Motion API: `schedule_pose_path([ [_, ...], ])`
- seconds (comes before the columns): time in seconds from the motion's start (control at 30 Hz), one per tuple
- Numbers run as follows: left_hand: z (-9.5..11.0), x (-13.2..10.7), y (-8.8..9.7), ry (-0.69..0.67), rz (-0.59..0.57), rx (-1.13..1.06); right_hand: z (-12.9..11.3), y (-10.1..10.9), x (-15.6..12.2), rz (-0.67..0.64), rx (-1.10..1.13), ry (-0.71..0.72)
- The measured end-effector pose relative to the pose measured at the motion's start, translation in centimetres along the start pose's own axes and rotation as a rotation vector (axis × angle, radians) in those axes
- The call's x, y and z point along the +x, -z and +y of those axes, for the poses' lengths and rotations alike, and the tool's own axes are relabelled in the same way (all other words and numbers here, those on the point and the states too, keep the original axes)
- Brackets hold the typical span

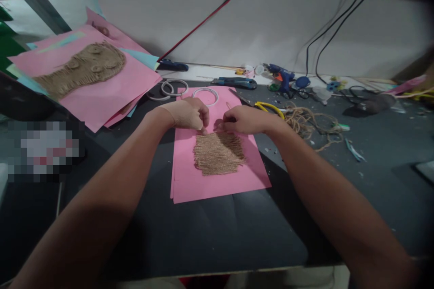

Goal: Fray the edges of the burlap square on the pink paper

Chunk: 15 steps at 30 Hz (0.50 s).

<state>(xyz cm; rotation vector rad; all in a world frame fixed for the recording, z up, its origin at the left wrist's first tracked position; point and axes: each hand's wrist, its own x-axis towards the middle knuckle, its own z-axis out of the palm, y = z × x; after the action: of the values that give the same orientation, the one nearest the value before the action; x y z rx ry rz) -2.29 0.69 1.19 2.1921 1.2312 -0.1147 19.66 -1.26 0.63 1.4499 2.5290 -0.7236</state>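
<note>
Head view: the left hand (195, 116) and right hand (241, 120) curl their fingertips at the far edge of a twine panel (219, 154), laid in rows on a pink paper sheet (195, 189); whether either pinches a strand, I cannot tell. Uneven finger pressure could skew the far rows, and brushing the ragged right ends might fray them. Beyond the right hand lie yellow-handled scissors (267, 105), easily bumped by the wrist; farther right, loose twine (298, 122) on the tabletop (217, 235) could snag the forearm.
</note>
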Motion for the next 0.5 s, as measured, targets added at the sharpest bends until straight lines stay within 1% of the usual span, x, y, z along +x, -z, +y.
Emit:
schedule_pose_path([
  [0.3, -0.3, 0.13, -0.07, -0.006, -0.011, -0.015, -0.15, -0.04, 0.08, -0.017, -0.022, -0.03],
  [0.5, -0.34, 0.14, -0.1, 0.003, -0.004, -0.012, -0.24, 0.03, 0.06, -0.02, 0.005, -0.063],
])
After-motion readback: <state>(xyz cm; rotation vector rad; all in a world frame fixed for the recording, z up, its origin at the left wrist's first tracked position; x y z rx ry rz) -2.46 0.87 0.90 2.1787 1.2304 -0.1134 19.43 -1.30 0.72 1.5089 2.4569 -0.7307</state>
